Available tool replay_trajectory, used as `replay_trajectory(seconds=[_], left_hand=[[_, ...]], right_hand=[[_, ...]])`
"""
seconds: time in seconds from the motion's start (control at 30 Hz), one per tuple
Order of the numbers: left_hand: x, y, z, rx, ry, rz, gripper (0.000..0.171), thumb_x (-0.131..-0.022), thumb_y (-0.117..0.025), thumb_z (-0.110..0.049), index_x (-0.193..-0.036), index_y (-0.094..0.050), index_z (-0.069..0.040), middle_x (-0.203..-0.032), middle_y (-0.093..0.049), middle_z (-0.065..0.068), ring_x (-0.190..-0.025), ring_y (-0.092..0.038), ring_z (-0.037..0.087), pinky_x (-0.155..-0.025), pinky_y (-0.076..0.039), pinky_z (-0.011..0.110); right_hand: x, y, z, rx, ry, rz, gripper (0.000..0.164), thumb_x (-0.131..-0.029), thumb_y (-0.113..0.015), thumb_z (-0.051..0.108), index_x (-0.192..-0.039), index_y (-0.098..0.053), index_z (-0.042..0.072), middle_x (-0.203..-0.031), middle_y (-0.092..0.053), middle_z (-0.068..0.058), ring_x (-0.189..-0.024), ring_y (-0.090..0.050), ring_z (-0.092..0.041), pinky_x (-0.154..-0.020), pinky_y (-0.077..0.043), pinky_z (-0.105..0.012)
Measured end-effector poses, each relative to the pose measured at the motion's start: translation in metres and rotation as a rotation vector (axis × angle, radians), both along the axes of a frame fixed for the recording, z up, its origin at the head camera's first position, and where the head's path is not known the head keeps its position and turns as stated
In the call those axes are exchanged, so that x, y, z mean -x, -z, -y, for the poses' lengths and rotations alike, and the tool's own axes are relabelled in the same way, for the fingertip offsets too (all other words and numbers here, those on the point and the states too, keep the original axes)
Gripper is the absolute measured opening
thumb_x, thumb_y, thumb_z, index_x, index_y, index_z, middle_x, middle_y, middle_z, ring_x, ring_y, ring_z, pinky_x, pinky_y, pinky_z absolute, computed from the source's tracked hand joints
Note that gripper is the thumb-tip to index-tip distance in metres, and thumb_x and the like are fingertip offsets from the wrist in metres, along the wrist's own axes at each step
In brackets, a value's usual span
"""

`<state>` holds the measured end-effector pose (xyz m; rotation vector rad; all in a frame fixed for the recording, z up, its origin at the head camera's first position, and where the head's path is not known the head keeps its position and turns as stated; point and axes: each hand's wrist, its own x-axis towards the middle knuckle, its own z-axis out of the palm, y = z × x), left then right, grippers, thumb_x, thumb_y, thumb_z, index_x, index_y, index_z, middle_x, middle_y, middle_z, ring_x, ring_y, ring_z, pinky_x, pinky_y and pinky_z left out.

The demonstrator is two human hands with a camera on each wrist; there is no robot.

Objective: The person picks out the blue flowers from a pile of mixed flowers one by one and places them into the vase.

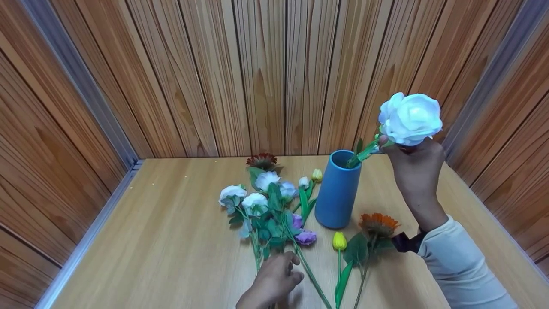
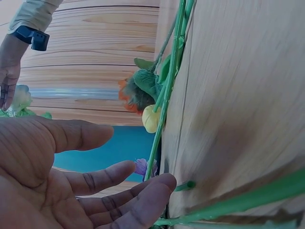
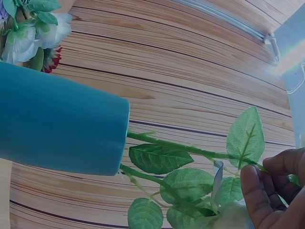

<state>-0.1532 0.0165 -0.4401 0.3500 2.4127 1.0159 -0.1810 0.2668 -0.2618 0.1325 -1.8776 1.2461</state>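
Note:
A large white rose (image 1: 410, 119) is held up at the right by my right hand (image 1: 414, 171). In the right wrist view, the thumb and fingers pinch its green stem (image 3: 176, 145) above the blue vase (image 3: 62, 119). Two leafy stems run into the mouth of the upright vase (image 1: 339, 193); their lower ends are hidden inside. My left hand (image 1: 274, 279) is low over the table beside a pile of artificial flowers. Its fingers are loosely bent in the left wrist view and grip nothing. Whether they touch the green stem (image 2: 164, 105) I cannot tell.
White roses (image 1: 255, 204), purple flowers (image 1: 305, 237) and a dark red flower (image 1: 261, 161) lie left of the vase. A yellow tulip (image 1: 339, 241) and an orange flower (image 1: 379, 224) lie in front of it. Wood-panelled walls (image 1: 266, 77) enclose the table (image 1: 163, 240).

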Motion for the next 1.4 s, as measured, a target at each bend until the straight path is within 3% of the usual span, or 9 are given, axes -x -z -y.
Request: replay_trajectory(seconds=[0.4, 0.6, 0.83, 1.13, 1.4], left_hand=[[-0.002, 0.001, 0.000, -0.002, 0.006, -0.049, 0.017, -0.078, -0.068, -0.020, -0.092, -0.061, -0.013, -0.077, -0.054, -0.002, -0.074, -0.048, 0.017, -0.065, -0.040, 0.039], [-0.002, 0.000, 0.001, -0.009, 0.026, -0.051, 0.018, -0.079, -0.067, -0.020, -0.093, -0.061, -0.011, -0.076, -0.054, -0.002, -0.072, -0.049, 0.017, -0.064, -0.040, 0.038], [0.000, -0.001, 0.000, 0.008, 0.012, -0.003, 0.017, -0.079, -0.067, -0.020, -0.092, -0.060, -0.012, -0.076, -0.054, -0.001, -0.072, -0.048, 0.017, -0.066, -0.040, 0.039], [0.000, -0.002, 0.001, -0.001, 0.022, -0.015, 0.017, -0.079, -0.067, -0.020, -0.092, -0.061, -0.011, -0.079, -0.055, -0.002, -0.075, -0.050, 0.017, -0.068, -0.041, 0.041], [0.000, -0.002, 0.000, 0.009, 0.011, -0.002, 0.017, -0.079, -0.067, -0.020, -0.092, -0.061, -0.012, -0.079, -0.055, -0.002, -0.076, -0.050, 0.018, -0.068, -0.041, 0.041]], right_hand=[[-0.013, -0.012, 0.017, -0.017, -0.030, 0.002, 0.035, -0.079, -0.065, 0.003, -0.112, -0.056, 0.000, -0.099, -0.064, -0.010, -0.089, -0.064, -0.016, -0.072, -0.048, -0.020], [-0.005, -0.002, 0.011, -0.028, -0.022, 0.004, 0.035, -0.078, -0.066, 0.005, -0.111, -0.055, -0.001, -0.096, -0.064, -0.010, -0.084, -0.064, -0.016, -0.070, -0.048, -0.019], [0.009, 0.017, 0.000, -0.029, 0.013, 0.081, 0.044, -0.077, -0.069, 0.011, -0.118, -0.053, 0.006, -0.105, -0.062, -0.006, -0.091, -0.063, -0.015, -0.071, -0.048, -0.020], [-0.005, 0.007, 0.015, -0.015, -0.011, 0.078, 0.041, -0.078, -0.067, 0.004, -0.116, -0.052, 0.001, -0.102, -0.060, -0.011, -0.088, -0.062, -0.010, -0.073, -0.048, -0.020], [-0.007, 0.009, 0.019, 0.005, -0.029, 0.095, 0.043, -0.078, -0.067, 0.003, -0.117, -0.049, 0.001, -0.103, -0.059, -0.010, -0.087, -0.061, -0.009, -0.071, -0.048, -0.018]])
